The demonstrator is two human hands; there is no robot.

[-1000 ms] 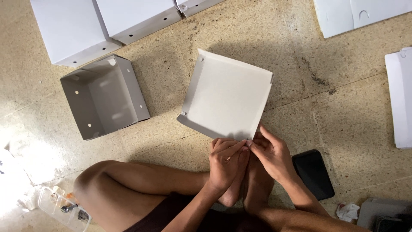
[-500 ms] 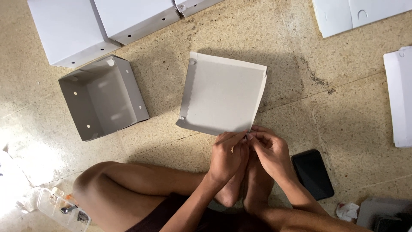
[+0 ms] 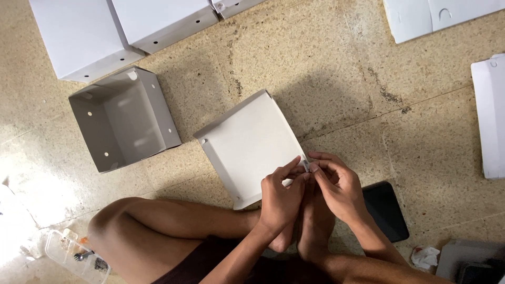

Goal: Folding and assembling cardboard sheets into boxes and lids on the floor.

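Speckled beige stone floor [image 3: 336,63], boxes scattered on it.

Top left: 2 closed white boxes [image 3: 79,37] [image 3: 163,18] side by side; just below them an open grey box [image 3: 123,118] w/ small holes in its walls. Centre: half-folded white box [image 3: 250,144], tilted. Top right: flat white cardboard sheets [image 3: 442,16]; another sheet [image 3: 492,113] at right edge. Black phone [image 3: 386,210] lower right, near crumpled paper [image 3: 423,256]. Clear plastic container [image 3: 76,255] w/ small parts bottom left.
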